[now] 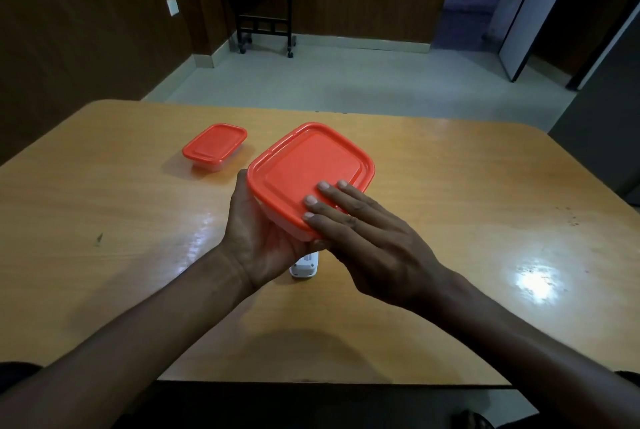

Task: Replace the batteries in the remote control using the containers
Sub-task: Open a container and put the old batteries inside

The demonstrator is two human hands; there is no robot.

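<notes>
Left hand [263, 231] cups the big box [310, 176] from below, mid-frame, above the counter [450, 207]; right hand [363, 234] lies flat, fingers spread on the red lid. Best to steady the base and peel one corner. Contents unseen. Small box [214, 146] shut, upper left. Remote [304, 266] peeks under the hands.

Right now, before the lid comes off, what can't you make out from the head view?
- Remote control: only its white end shows; both hands and the large container cover the rest.
- Large container's contents: hidden by its orange lid.
- Small container: lid on, contents not visible.
- Left hand: its fingers are hidden beneath the container.
- Right hand: thumb out of sight under the palm.
</notes>
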